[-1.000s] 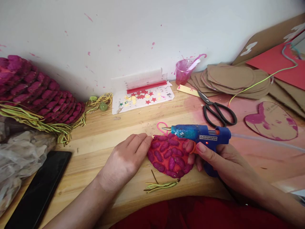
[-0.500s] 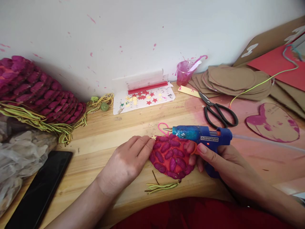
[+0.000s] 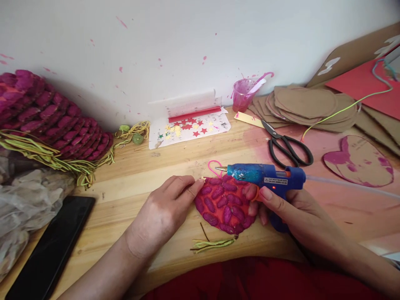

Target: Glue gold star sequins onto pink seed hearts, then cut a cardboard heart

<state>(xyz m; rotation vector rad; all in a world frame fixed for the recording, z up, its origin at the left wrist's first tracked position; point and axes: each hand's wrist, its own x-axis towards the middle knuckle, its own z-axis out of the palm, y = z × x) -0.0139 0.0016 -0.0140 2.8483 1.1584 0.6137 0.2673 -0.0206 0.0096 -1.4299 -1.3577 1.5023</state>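
Observation:
In the head view a craft piece (image 3: 215,204), red and covered with peanut-shaped purple lumps, lies on the wooden table. It has a pink cord loop (image 3: 213,162) at the top and a yellow-green tassel (image 3: 215,245) below. My left hand (image 3: 165,206) is at its upper left edge, fingers closed, a small pale yellow star (image 3: 203,179) at the fingertips. A blue glue gun (image 3: 265,176) is gripped in my right hand (image 3: 290,208); its metal nozzle points left above the piece. The red light on it is lit, and a clear glue stick (image 3: 340,182) sticks out behind.
Paper stars (image 3: 189,126) lie on a white sheet (image 3: 156,139) near the wall. Black-handled scissors (image 3: 290,146), a paint cup (image 3: 242,95) and cardboard shapes (image 3: 304,102) stand right. At left are stacked purple pieces (image 3: 56,118), a plastic bag (image 3: 34,208) and a black phone (image 3: 51,246).
My left hand's index finger has drawn back a little from the edge of the piece, while the thumb stays by the star. The glue gun has hardly moved.

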